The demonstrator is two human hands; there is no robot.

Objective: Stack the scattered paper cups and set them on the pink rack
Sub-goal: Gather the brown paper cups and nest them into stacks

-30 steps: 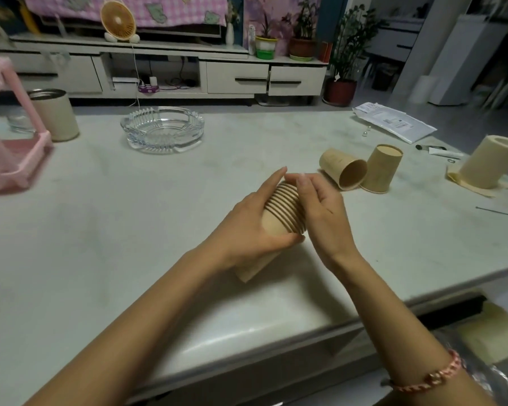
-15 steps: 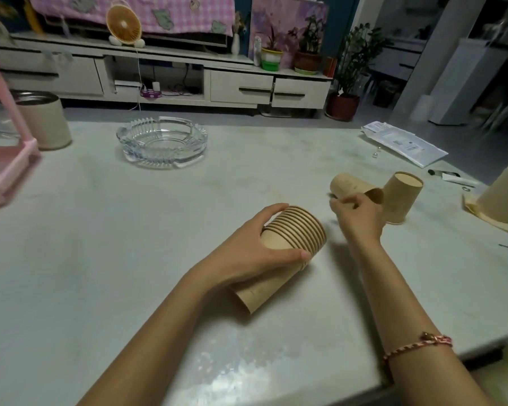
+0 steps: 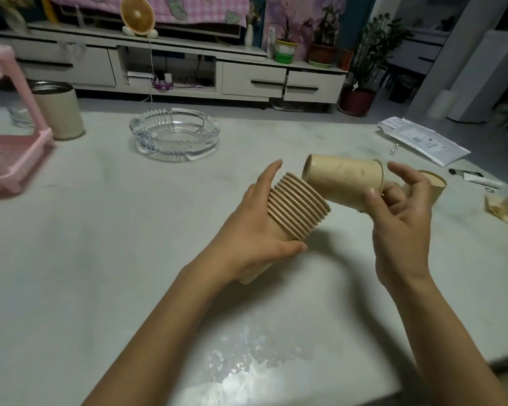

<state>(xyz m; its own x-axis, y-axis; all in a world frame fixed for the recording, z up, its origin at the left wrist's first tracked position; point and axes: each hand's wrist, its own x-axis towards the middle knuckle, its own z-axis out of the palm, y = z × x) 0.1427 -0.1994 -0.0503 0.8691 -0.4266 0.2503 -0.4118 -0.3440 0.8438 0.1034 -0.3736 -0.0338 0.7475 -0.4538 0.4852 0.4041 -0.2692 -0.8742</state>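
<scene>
Your left hand (image 3: 255, 230) grips the nested stack (image 3: 298, 210), tilted above the counter (image 3: 100, 259). Your right hand (image 3: 402, 218) holds a loose cup (image 3: 343, 178), base just beside the stack's mouth. Another cup (image 3: 434, 186) waits behind it. The pink rack (image 3: 15, 148), far left, shows no cups yet.

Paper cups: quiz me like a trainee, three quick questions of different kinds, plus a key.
1. True or false: the left hand grips the stack of cups.
2. The single cup is: A) crushed flat; B) held by the right hand, bottom towards the stack; C) fully nested in the stack.
3. Fill in: another loose cup stands on the table behind the ____ hand.
Key: 1 true; 2 B; 3 right.
</scene>
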